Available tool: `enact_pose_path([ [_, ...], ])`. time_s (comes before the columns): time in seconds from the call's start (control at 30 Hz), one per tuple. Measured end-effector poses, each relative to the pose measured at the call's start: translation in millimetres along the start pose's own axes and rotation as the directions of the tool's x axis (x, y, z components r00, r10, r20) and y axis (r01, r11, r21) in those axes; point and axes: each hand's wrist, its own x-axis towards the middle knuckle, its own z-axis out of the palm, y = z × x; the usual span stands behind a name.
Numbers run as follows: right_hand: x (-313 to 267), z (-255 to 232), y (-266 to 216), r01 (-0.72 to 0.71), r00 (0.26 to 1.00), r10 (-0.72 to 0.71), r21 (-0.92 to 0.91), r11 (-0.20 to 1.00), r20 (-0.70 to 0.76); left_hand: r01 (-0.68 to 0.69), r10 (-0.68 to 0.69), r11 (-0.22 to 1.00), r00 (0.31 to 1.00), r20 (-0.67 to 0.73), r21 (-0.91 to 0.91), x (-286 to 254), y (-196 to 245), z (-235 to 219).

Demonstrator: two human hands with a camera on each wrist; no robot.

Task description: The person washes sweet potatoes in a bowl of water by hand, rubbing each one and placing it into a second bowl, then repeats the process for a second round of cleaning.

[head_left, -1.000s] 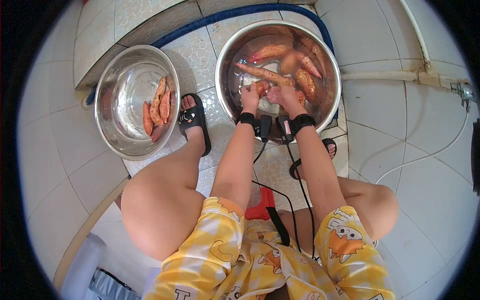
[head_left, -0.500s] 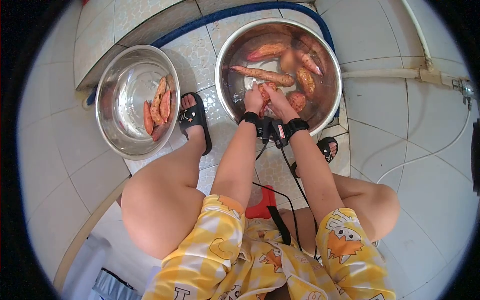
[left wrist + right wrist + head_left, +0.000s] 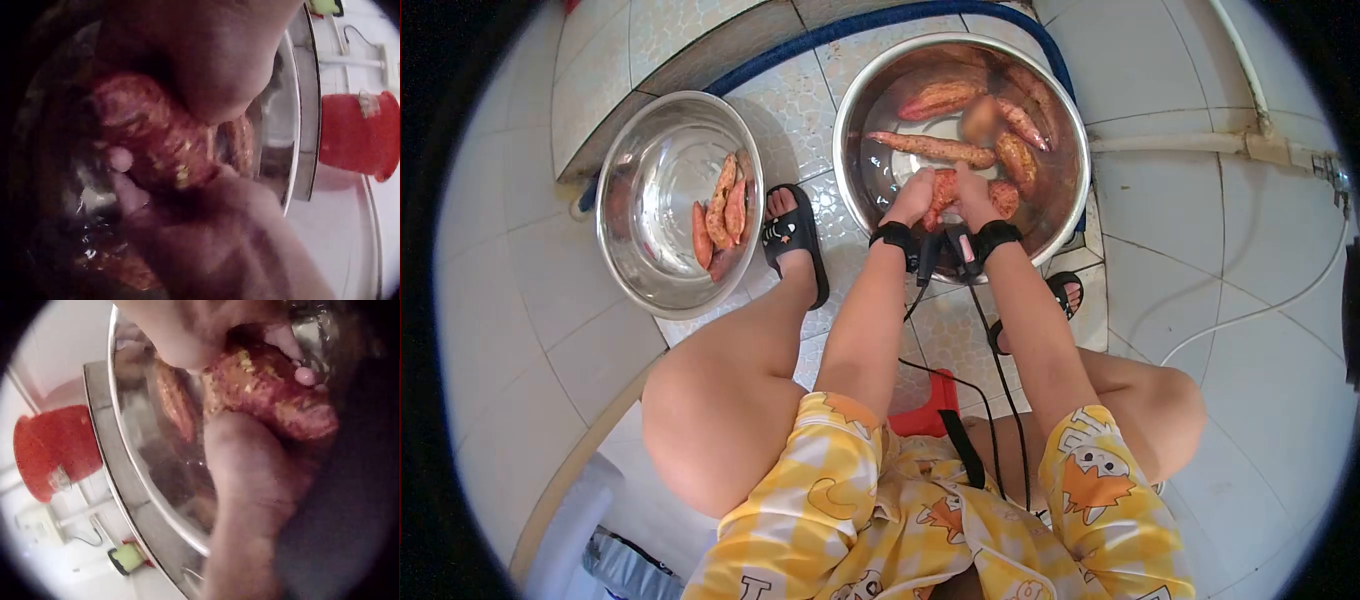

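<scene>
In the head view both hands work low inside a large steel basin [image 3: 852,190] of water. My left hand [image 3: 912,198] grips one side of a reddish, knobbly sweet potato [image 3: 943,190]. On its other side my right hand [image 3: 974,196] holds the same sweet potato, thumb along it. The left wrist view shows the wet, pitted skin of this sweet potato [image 3: 156,134] between the two hands, with left fingertips [image 3: 122,159] curled round its underside. Other sweet potatoes lie around them: a long one [image 3: 930,148] just beyond the hands and a rounded one [image 3: 1004,198] beside the right hand.
A second steel basin [image 3: 615,240] at the left holds several sweet potatoes [image 3: 720,205]. A slippered foot [image 3: 792,240] stands between the basins. A blue hose [image 3: 800,55] curves behind them. In the right wrist view a red bucket [image 3: 57,447] appears beyond the rim.
The hands came together on the sweet potato, then shifted slightly apart as it turned between them. The long sweet potato moved a little in the water.
</scene>
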Motion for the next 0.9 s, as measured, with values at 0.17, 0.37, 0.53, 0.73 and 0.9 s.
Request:
enact_pose_path([
  [0.17, 18, -11, -6, -0.19, 0.917, 0.029, 0.37, 0.909, 0.399, -0.037, 0.063, 0.971, 0.992, 0.105, -0.235, -12, 8, 5],
  [0.37, -5, 4, -12, 0.143, 0.93, -0.251, 0.365, 0.92, 0.269, 0.151, -0.151, 0.987, 0.989, 0.009, -0.062, -8, 38, -3],
  [0.53, -38, 1, -28, 0.096, 0.955, -0.182, 0.338, 0.936, 0.234, 0.202, -0.179, 0.942, 0.978, 0.107, -0.268, 9, 22, -7],
  [0.73, -29, -11, -15, 0.012, 0.862, -0.214, 0.403, 0.915, 0.459, 0.375, -0.278, 0.763, 0.926, 0.257, -0.526, -3, 22, 1],
  [0.9, -26, -13, -13, -0.046, 0.862, -0.149, 0.366, 0.929, 0.485, 0.372, -0.271, 0.777, 0.926, 0.263, -0.508, 22, -1, -7],
])
